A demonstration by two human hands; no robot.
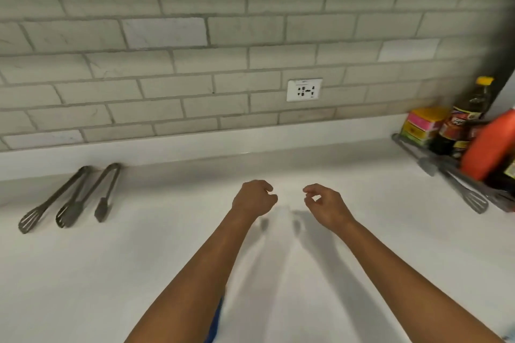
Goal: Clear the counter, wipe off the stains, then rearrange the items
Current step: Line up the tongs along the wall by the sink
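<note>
Both my hands hover over the middle of the white counter (139,273). My left hand (255,198) is curled into a loose fist and holds nothing. My right hand (324,203) has its fingers bent with thumb and forefinger nearly touching, and nothing shows between them. At the left, near the wall, lie a dark slotted spatula (53,200) and two pairs of dark tongs (89,195), side by side. At the far right stand a dark sauce bottle (462,120) with a yellow cap, an orange bottle (490,145) and a yellow and pink box (423,125).
More dark utensils (451,178), one a slotted spatula, lie at the right in front of the bottles. A white wall socket (304,89) sits in the grey tiled backsplash above the counter's raised back edge (195,145).
</note>
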